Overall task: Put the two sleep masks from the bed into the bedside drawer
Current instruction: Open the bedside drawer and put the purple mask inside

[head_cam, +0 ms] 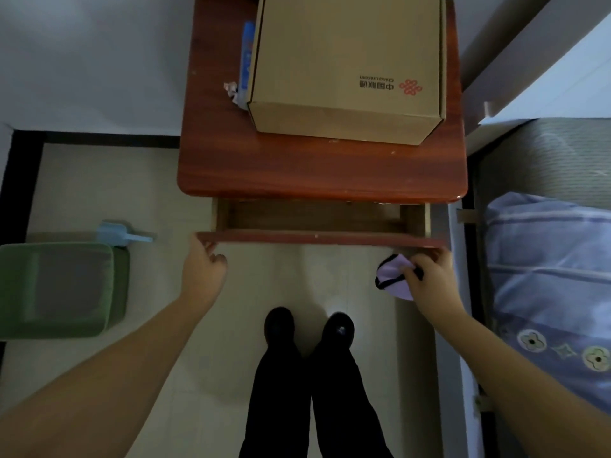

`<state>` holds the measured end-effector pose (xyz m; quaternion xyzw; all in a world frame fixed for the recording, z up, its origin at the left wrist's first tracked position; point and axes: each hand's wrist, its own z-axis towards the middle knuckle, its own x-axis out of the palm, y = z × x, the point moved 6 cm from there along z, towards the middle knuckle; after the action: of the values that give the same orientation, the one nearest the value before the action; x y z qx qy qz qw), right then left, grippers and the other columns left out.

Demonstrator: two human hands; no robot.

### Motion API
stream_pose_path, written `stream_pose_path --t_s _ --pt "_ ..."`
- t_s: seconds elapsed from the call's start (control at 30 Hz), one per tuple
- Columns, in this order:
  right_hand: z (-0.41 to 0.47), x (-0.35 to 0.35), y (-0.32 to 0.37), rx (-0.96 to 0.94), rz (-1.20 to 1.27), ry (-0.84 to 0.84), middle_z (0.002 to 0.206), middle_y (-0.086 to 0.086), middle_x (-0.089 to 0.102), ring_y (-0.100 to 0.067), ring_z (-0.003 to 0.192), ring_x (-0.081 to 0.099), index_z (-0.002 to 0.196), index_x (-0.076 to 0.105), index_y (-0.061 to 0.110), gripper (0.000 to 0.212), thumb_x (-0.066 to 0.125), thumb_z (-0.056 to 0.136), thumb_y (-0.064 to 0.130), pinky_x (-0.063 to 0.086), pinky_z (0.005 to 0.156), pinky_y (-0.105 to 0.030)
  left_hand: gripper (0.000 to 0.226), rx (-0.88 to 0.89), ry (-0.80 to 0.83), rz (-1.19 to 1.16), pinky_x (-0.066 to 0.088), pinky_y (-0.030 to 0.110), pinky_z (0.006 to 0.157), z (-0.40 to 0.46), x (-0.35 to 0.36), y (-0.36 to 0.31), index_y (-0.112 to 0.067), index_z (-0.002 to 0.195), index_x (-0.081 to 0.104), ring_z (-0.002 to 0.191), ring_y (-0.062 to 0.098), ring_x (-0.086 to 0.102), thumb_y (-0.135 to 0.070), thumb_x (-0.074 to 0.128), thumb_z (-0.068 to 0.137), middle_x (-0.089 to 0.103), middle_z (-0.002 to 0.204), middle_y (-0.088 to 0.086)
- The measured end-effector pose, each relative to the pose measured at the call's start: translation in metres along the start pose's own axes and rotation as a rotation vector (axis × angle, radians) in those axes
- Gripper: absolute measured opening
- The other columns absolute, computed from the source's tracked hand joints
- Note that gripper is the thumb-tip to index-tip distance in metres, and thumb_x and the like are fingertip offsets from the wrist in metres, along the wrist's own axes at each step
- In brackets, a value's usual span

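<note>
The bedside drawer (317, 238) of the red-brown nightstand (317, 170) is pulled partly out, and its dim inside looks bare. My left hand (203, 266) touches the left end of the drawer front, fingers curled at its edge. My right hand (429, 279) is at the right end of the drawer front and grips a lilac sleep mask (395, 277) with black trim, bunched below the front panel. Only one mask is distinguishable; a second one may be hidden in the bundle.
A cardboard box (347, 64), a blue tube (247, 54) and crumpled paper (231, 90) sit on the nightstand top. The bed with a purple pillow (549, 276) is at the right. A green bin (62, 289) and blue scoop (122, 234) stand on the floor at left. My feet (310, 328) are below the drawer.
</note>
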<state>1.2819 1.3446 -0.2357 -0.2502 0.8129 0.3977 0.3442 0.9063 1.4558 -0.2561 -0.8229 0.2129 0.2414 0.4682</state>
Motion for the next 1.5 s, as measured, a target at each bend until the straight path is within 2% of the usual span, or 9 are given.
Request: stream_pose_path --t_s 0.2,0.37,0.53,0.67,0.73,0.83,1.03,1.37,1.5 --pt "-0.032 0.033 -0.029 0.052 0.037 0.137 0.133 -0.012 0.036 -0.02 0.105 0.046 0.087 0.062 0.01 0.007 0.056 0.09 0.012 0.031 0.095 -0.022 0.041 -0.031 0.14 0.158 0.038 0.021 0.049 -0.029 0.004 0.049 -0.014 0.121 0.041 0.061 0.007 0.053 0.006 0.042 0.085 0.057 0.092 0.005" --pt "-0.03 0.048 -0.038 0.061 0.001 0.185 0.131 -0.009 0.039 -0.013 0.097 0.044 0.092 0.063 0.015 0.007 0.056 0.09 0.015 0.032 0.092 -0.024 0.049 -0.107 0.165 0.105 0.037 0.019 0.058 -0.025 0.015 0.064 -0.016 0.13 0.04 0.07 0.004 0.051 0.006 0.041 0.086 0.055 0.095 -0.001" --pt "-0.029 0.036 -0.029 0.165 -0.017 0.331 0.095 0.0 0.057 -0.019 0.089 0.057 0.084 0.06 0.02 0.011 0.054 0.091 0.017 0.038 0.078 -0.024 0.052 -0.329 0.219 -0.218 0.037 0.033 0.098 -0.03 0.019 0.051 -0.014 0.139 0.035 0.107 0.017 0.051 0.001 0.043 0.09 0.055 0.112 -0.005" --pt "-0.021 0.017 0.032 0.159 0.27 0.431 0.068 0.005 0.065 -0.011 0.062 0.062 0.073 0.063 0.028 0.018 0.058 0.089 0.021 0.046 0.051 -0.018 0.051 0.009 -0.081 -0.057 0.031 0.025 0.104 -0.043 0.001 0.001 -0.017 0.14 0.033 0.128 0.015 0.04 -0.008 0.048 0.091 0.043 0.138 0.003" --pt "-0.01 0.018 0.073 0.13 0.521 0.35 0.076 0.008 0.071 -0.003 0.069 0.066 0.082 0.066 0.031 0.012 0.057 0.09 0.026 0.051 0.056 -0.015 0.036 0.049 0.2 -0.191 0.042 0.02 0.094 -0.048 0.029 -0.025 -0.028 0.127 0.046 0.113 0.011 0.053 -0.02 0.053 0.092 0.055 0.123 -0.004" --pt "0.012 0.055 0.118 0.213 0.726 0.323 0.103 -0.004 0.069 -0.021 0.093 0.066 0.102 0.064 0.021 0.015 0.054 0.092 0.026 0.056 0.08 -0.037 0.017 -0.148 0.578 -0.337 0.051 0.013 0.072 -0.043 0.074 -0.038 -0.033 0.105 0.054 0.097 0.008 0.064 -0.023 0.056 0.091 0.063 0.101 -0.012" --pt "0.076 0.13 0.161 0.097 0.311 0.174 0.111 -0.021 0.064 -0.033 0.099 0.06 0.109 0.058 0.002 0.024 0.043 0.095 0.016 0.046 0.079 -0.033 0.027 -0.145 -0.014 0.038 0.042 0.035 0.083 0.032 0.069 -0.025 0.003 0.114 0.055 0.106 0.039 0.056 -0.006 0.042 0.093 0.062 0.116 0.026" --pt "0.064 0.103 0.135 0.137 0.161 0.227 0.121 -0.018 0.059 -0.033 0.104 0.058 0.125 0.047 0.008 0.034 0.048 0.093 0.018 0.049 0.082 -0.037 0.049 -0.214 0.137 0.233 0.047 0.044 0.093 0.027 0.064 -0.027 -0.006 0.137 0.033 0.116 0.04 0.052 -0.015 0.048 0.092 0.049 0.135 0.022" --pt "0.001 0.021 0.133 0.146 0.111 0.258 0.121 -0.014 0.059 -0.024 0.099 0.057 0.128 0.046 0.01 0.041 0.049 0.093 0.031 0.048 0.081 -0.035 0.033 -0.024 0.47 0.355 0.045 0.043 0.09 -0.025 0.032 -0.076 0.003 0.125 0.047 0.108 0.041 0.054 -0.008 0.041 0.094 0.056 0.122 0.028"
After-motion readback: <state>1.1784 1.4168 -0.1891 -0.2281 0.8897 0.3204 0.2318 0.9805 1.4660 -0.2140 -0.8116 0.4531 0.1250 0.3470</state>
